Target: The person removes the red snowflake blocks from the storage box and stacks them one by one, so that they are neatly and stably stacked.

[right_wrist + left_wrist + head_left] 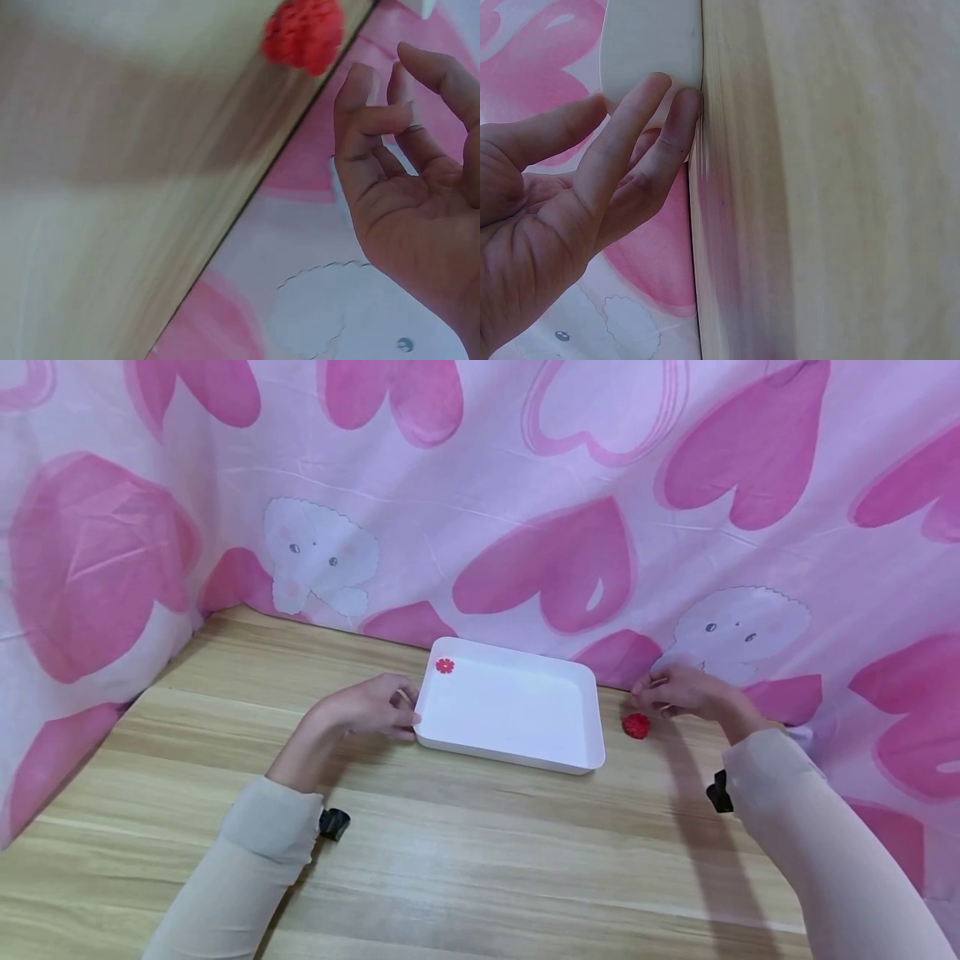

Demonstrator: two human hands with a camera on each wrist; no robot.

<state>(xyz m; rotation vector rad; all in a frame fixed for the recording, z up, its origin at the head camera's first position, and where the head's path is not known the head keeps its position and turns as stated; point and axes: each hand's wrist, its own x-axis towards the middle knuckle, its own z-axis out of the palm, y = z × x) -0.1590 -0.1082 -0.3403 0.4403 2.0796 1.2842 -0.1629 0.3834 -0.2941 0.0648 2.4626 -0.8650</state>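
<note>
A shallow white tray (510,702) lies on the wooden table, one small red flower-shaped piece (445,666) in its far left corner. My left hand (381,706) holds the tray's left side, thumb at the rim and fingers against the outer wall (652,45). Right of the tray sits a clump of red pieces (636,725), bumpy and bunched together in the right wrist view (304,36). Just behind and above that clump hovers my right hand (678,689). Its fingers (360,142) are loosely bent, with nothing visible between them and the thumb.
A pink cloth with hearts and white puppies (540,560) hangs along the table's back and left. Wooden tabletop (450,852) spreads in front of the tray. Black straps (333,823) show at both wrists.
</note>
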